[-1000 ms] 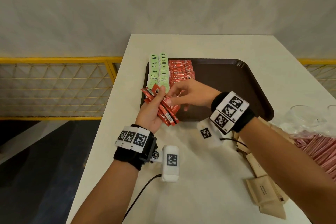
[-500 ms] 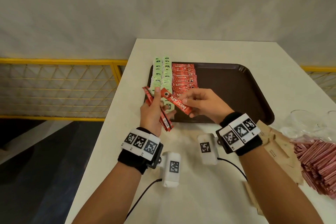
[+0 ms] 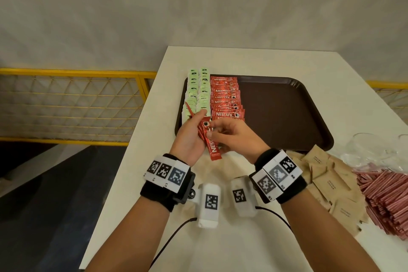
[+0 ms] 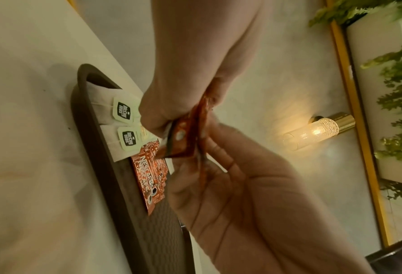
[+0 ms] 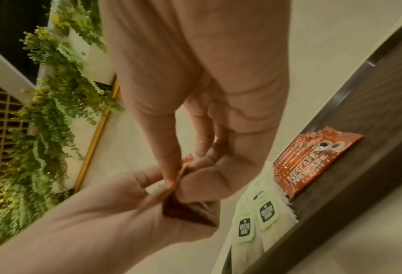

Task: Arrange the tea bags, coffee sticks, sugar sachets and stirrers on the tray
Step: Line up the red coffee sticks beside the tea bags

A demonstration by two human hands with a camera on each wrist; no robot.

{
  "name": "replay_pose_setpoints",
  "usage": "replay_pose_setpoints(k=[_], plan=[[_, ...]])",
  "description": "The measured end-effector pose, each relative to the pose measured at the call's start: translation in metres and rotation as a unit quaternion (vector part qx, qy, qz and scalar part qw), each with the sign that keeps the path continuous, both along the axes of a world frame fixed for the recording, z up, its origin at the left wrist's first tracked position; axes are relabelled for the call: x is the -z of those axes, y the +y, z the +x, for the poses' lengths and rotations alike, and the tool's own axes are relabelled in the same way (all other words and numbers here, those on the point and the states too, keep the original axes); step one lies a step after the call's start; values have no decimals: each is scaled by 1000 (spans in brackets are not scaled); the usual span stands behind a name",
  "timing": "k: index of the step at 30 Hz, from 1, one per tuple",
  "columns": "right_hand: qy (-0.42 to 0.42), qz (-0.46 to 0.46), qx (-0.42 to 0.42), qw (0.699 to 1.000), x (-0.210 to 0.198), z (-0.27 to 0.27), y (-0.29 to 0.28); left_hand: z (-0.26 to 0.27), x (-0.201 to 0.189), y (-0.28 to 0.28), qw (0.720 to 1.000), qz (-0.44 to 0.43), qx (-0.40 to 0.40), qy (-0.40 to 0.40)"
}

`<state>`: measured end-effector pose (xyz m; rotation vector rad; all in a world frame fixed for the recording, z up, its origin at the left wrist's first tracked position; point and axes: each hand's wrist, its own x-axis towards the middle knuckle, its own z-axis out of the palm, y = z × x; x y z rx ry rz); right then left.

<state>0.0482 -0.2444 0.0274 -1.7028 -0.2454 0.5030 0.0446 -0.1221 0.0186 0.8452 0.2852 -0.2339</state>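
- Right now the coffee step is in hand: the left hand (image 3: 191, 137) is clamped on a small bunch of coffee sticks (image 3: 208, 139), held just above the near-left corner of the tray (image 3: 287, 117).
- Its partner, the right hand (image 3: 235, 136), pinches the top stick of that bunch between thumb and fingertips (image 3: 209, 133).
- On the tray, two columns of tea bags (image 3: 198, 93) lie along the left edge, with a red row (image 3: 227, 99) of laid sticks touching them on the right.
- Off to the right on the counter (image 3: 242, 245) wait the sugar sachets (image 3: 326, 179) and stirrers (image 3: 388, 196), untouched.
- Next, I judge, the pinched stick must slide free and go flat at the near end of the red row, label up.
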Motion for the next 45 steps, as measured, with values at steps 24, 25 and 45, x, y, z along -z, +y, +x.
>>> replay_pose_setpoints(k=[24,25,45], plan=[[84,118,151,978,16,-2,-18,-10,26,14,993,99,-62,-1],[88,126,154,976,17,-2,-18,-12,27,13,994,102,-47,-8],[71,181,241,951,16,-3,-11,-15,26,3,991,126,-5,-33]])
